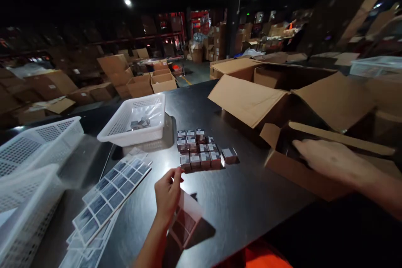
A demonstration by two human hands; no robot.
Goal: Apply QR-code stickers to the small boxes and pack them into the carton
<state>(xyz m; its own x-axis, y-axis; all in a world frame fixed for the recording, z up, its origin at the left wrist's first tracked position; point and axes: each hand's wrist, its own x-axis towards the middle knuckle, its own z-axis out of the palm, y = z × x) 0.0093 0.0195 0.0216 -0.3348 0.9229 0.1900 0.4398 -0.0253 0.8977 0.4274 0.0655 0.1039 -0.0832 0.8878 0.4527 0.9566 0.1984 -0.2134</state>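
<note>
**Label sheet in the left hand, right hand at an open carton**

At the far left, white mesh baskets [28,155] sit stacked on the dark tabletop [251,201]. Just right of them, strips of printed labels [109,194] lie fanned out flat. Behind these stands another white basket [133,119], with a few small items and clear plastic inside.

The left hand [168,194] hovers over the near middle of the tabletop, its grip pinched closed on a translucent label sheet [186,220] that hangs down below the fingers (thumb and fingertips meet at the sheet's upper edge). Just beyond the fingertips, a block of small boxes [201,150] stands in neat rows, with one box slightly apart on its right side.

Further right, the right hand [333,159] reaches into a small open carton [301,176], fingers extended and loose; it is blurred, and whether its grip has hold of anything cannot be told. A larger open carton [251,98] lies behind.
</note>
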